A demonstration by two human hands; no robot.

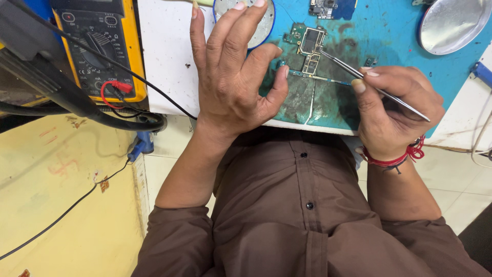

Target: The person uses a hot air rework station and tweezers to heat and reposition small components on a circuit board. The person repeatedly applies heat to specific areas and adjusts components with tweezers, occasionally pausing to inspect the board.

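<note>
My right hand [397,110] pinches thin metal tweezers [374,87] between thumb and fingers, grip pressed tight on the shaft. The tweezer tip lands on the small green circuit board [311,48], at its right edge. The board lies flat on the blue work mat [394,36], upper middle of the mat, beside a worn dark patch. My left hand [233,77] hovers over the near edge of the desk [164,56], fingers spread wide, holding nothing; thumb tip sits just beside a thin flex strip [318,78] running below the board. Can't tell if the thumb touches it. A round blue-rimmed dish [264,28] sits partly hidden behind my left fingers. A second small board [330,9] lies at the top of the mat. A shiny metal dish [453,23] is at the mat's far right corner. A yellow multimeter [100,48] with red and black leads sits left on the desk. Red thread bracelet [405,156] on my right wrist. Brown shirt [302,215] below.
</note>
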